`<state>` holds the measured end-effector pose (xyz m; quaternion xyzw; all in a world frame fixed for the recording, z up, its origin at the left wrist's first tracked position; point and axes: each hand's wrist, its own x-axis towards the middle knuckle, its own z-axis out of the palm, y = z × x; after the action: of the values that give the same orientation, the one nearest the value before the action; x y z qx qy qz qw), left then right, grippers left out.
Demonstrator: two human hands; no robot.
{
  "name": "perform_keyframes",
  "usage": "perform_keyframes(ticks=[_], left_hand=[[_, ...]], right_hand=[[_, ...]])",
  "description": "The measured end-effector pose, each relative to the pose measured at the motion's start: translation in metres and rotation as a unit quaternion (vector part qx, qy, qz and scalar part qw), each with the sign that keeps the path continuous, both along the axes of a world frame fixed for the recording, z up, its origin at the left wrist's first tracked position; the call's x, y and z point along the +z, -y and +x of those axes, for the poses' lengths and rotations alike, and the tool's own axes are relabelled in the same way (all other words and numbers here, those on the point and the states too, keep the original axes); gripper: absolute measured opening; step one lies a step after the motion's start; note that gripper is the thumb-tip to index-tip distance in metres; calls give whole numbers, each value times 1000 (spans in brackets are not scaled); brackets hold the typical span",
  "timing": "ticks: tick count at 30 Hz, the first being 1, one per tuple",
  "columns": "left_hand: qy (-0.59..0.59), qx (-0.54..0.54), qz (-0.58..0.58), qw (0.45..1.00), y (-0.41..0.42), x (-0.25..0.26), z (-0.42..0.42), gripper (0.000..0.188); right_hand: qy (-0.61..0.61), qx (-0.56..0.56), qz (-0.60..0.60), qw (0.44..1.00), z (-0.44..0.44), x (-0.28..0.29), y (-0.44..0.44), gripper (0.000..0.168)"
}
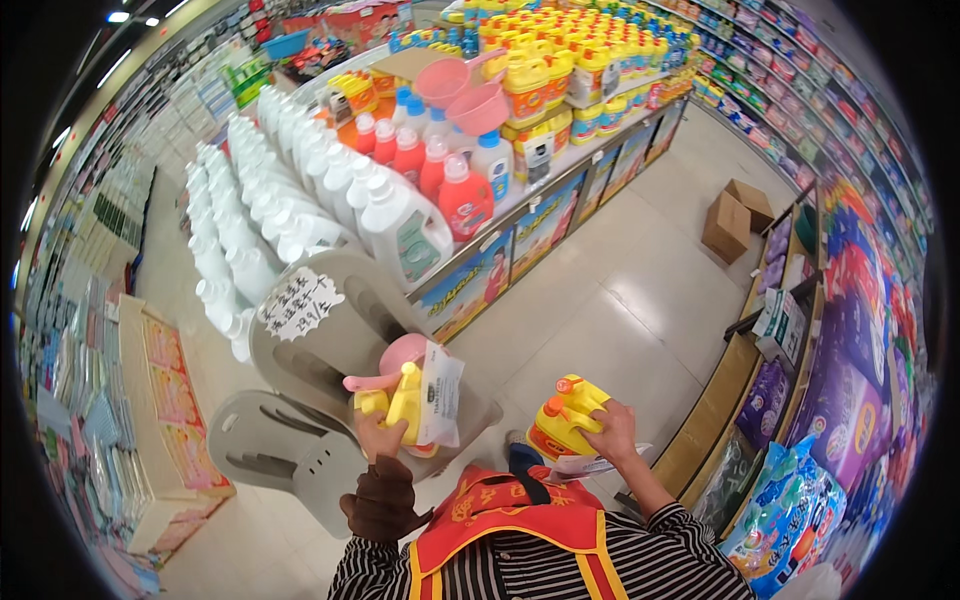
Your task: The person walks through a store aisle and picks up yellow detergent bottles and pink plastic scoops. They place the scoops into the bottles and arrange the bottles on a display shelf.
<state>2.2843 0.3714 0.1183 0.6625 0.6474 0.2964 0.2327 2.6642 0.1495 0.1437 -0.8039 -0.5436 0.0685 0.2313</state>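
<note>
My right hand (pixel 616 433) grips a pair of yellow detergent jugs (pixel 570 420) with orange and red caps, held over the aisle floor; a white packet hangs below them. At the seat of a grey plastic chair (pixel 300 382), my left hand (pixel 381 435) is on another set of yellow jugs (pixel 406 405), its fingers at their handles. A white printed packet (pixel 442 394) leans against these jugs, and a pink plastic dipper (pixel 403 352) lies just behind them. A handwritten sign (pixel 301 302) is fixed on the chair's backrest.
Ahead is a display table (pixel 525 206) with white jugs (pixel 405 225), red bottles (pixel 463 196), pink dippers (pixel 480 106) and rows of yellow bottles (pixel 525 82). Another grey chair (pixel 262 442) stands at left. Cardboard boxes (pixel 727 226) sit on the floor, beside shelving (pixel 724 390) with purple packages (pixel 840 382) at right.
</note>
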Motion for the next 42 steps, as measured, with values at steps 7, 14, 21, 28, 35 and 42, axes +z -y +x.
perform_keyframes(ticks=[7, 14, 21, 28, 35, 42], left_hand=[[-94, 23, 13, 995, -16, 12, 6, 42], [-157, 13, 50, 986, -15, 8, 1, 42], [-195, -8, 75, 978, -5, 8, 3, 47], [-200, -39, 98, 974, -4, 2, 0, 46], [-199, -47, 147, 968, 2, 1, -6, 55], [-89, -156, 101, 978, 43, 75, -6, 53]], right_hand=[[-4, -1, 14, 1000, -2, -3, -2, 26], [-6, -14, -18, 1000, -4, -10, -1, 26], [-9, -15, -14, 1000, -8, -11, 6, 28], [-18, -26, -18, 999, -14, -11, 17, 29], [12, -20, 13, 1000, -20, -12, 22, 30], [22, -45, 22, 999, -27, -15, 36, 30]])
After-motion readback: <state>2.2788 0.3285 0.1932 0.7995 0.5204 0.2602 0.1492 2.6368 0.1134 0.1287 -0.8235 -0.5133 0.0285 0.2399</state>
